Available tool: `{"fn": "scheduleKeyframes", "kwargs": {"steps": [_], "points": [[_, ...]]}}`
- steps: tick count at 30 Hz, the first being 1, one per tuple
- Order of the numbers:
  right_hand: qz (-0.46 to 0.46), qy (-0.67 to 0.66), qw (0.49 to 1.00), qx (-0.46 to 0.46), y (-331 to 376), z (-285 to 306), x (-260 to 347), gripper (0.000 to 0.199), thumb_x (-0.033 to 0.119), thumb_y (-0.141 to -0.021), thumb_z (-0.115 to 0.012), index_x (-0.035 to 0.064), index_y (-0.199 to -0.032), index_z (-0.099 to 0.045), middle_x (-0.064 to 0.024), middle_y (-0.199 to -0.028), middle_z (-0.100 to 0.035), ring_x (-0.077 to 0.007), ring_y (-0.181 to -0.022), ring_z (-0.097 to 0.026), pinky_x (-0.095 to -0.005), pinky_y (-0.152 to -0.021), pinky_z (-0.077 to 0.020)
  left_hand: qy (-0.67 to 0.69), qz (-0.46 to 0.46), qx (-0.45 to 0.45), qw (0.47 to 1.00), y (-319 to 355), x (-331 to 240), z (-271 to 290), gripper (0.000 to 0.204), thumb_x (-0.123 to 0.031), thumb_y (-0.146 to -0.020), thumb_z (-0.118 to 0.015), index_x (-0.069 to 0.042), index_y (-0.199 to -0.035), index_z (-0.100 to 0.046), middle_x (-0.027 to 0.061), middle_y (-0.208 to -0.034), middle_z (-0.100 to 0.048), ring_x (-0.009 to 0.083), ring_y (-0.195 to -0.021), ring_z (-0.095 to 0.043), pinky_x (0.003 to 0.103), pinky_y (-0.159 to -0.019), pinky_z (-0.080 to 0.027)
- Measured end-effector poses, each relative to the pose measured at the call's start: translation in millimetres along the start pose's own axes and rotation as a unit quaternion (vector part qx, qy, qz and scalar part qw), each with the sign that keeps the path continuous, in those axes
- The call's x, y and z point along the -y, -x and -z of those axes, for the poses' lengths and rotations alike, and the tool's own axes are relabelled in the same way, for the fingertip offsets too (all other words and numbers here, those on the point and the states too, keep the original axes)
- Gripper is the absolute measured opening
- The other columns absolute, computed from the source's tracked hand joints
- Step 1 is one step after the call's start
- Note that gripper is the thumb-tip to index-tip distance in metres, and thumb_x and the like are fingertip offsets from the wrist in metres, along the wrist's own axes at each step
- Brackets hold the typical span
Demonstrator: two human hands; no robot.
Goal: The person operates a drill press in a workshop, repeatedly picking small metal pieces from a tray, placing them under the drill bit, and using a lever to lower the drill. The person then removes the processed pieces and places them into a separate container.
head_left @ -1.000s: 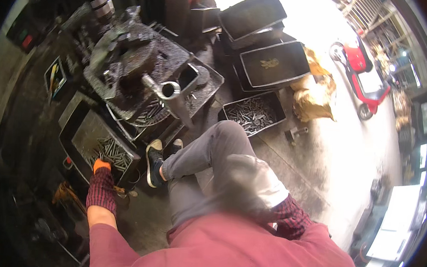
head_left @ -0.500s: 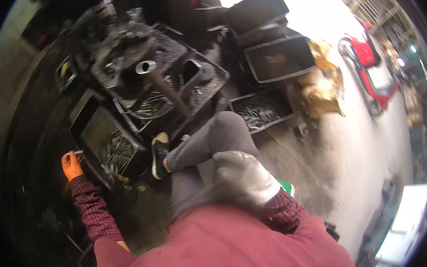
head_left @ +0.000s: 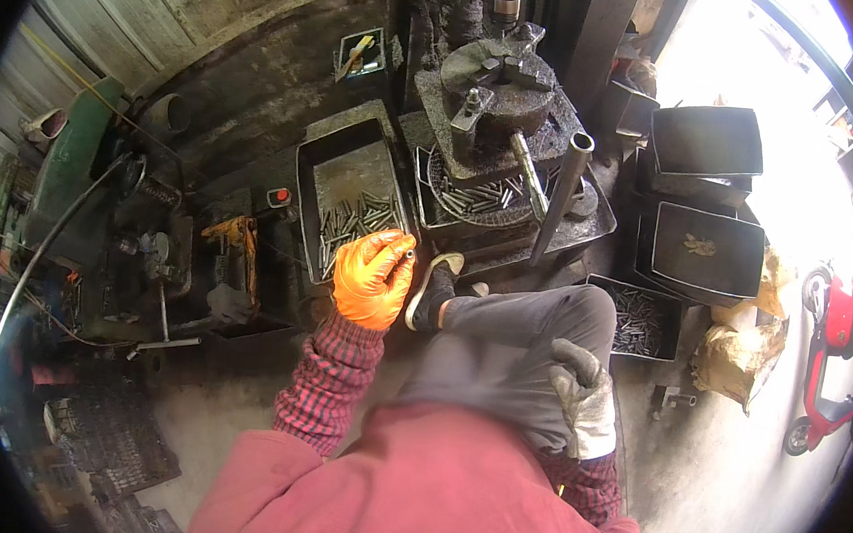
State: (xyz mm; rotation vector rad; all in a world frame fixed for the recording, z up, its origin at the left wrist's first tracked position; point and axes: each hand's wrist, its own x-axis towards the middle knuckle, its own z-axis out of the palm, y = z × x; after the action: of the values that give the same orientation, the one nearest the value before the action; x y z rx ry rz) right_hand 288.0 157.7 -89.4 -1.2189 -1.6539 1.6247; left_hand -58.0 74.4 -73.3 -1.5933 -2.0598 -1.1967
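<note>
My left hand [head_left: 371,280], in an orange glove, pinches a small metal pin [head_left: 408,254] seen nearly end-on at the fingertips. It hovers over the near right corner of a dark tray [head_left: 304,192] holding many similar pins [head_left: 358,219]. Over my bent leg, my right hand [head_left: 584,404] wears a grey-white work glove. Its fingers are loosely curved with a gap to the thumb, and nothing shows between them. Ahead stands a greasy machine with a round chuck-like table [head_left: 501,87], and more pins [head_left: 477,198] lie at its base.
An upright metal pipe [head_left: 565,192] rises at the machine's right front. Dark bins [head_left: 707,143] are stacked at right, above a bin of metal pieces [head_left: 638,321]. Crumpled brown sacks [head_left: 740,361] and a red scooter [head_left: 831,348] stand farther right. A green machine [head_left: 73,174] is at left.
My view has swung left and steadied. My left hand, still pinching a small piece, has come from beyond the tray's left side to its near right corner. My right hand is less blurred.
</note>
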Motion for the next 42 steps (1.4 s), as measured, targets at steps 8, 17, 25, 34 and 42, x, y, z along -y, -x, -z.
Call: {"fn": "scheduleKeyframes", "kwargs": {"steps": [8,17,25,34,42], "points": [[0.113,0.132,0.984,0.042,-1.1,23.6,11.4,0.041,0.011,-0.094,-0.071,0.0015,-0.134,-0.066,-0.0172,-0.124,-0.071,-0.0274,-0.116,-0.069,-0.0368,-0.104,-0.0521,0.281,0.196,-0.002,0.939,19.3,3.1,-32.1,0.02,-0.003,-0.099,-0.071,-0.001,-0.118,-0.074,0.0076,-0.114,-0.075,0.0182,-0.103,-0.069,0.032,-0.094,-0.054],[0.072,-0.082,0.994,0.031,11.1,20.4,-7.5,0.037,0.009,-0.087,-0.075,0.0026,-0.123,-0.071,-0.0148,-0.112,-0.075,-0.0249,-0.106,-0.072,-0.0358,-0.095,-0.054,0.596,0.495,-0.038,0.632,65.9,67.0,-20.5,0.038,-0.026,-0.11,-0.058,-0.003,-0.139,-0.058,0.0049,-0.106,-0.063,0.0125,-0.08,-0.056,0.025,-0.064,-0.046],[0.09,-0.03,0.99,0.107,2.3,29.9,-7.3,0.04,0.009,-0.093,-0.076,0.0001,-0.132,-0.067,-0.0153,-0.122,-0.073,-0.0257,-0.116,-0.068,-0.0367,-0.102,-0.0531,0.596,0.479,0.024,0.644,70.0,43.2,-28.9,0.036,-0.015,-0.105,-0.066,-0.002,-0.138,-0.061,0.0057,-0.106,-0.07,0.0116,-0.083,-0.064,0.024,-0.065,-0.051],[0.133,0.028,0.989,0.055,9.7,41.9,2.1,0.036,0.013,-0.093,-0.073,0.0016,-0.127,-0.069,-0.0165,-0.119,-0.073,-0.0306,-0.114,-0.069,-0.0395,-0.102,-0.0531,0.571,0.406,0.051,0.712,58.2,-4.7,-28.1,0.029,-0.011,-0.1,-0.07,-0.003,-0.128,-0.068,0.0052,-0.114,-0.072,0.0152,-0.094,-0.068,0.03,-0.075,-0.056],[0.081,-0.043,0.996,0.008,10.8,39.1,-16.9,0.041,0.002,-0.088,-0.075,0.0002,-0.129,-0.07,-0.0125,-0.118,-0.074,-0.0203,-0.107,-0.07,-0.0328,-0.095,-0.0555,0.455,0.34,-0.017,0.823,-52.7,6.6,-17.4,0.031,-0.012,-0.101,-0.07,0.0,-0.13,-0.068,0.0069,-0.107,-0.074,0.0164,-0.091,-0.071,0.031,-0.078,-0.06]]}}
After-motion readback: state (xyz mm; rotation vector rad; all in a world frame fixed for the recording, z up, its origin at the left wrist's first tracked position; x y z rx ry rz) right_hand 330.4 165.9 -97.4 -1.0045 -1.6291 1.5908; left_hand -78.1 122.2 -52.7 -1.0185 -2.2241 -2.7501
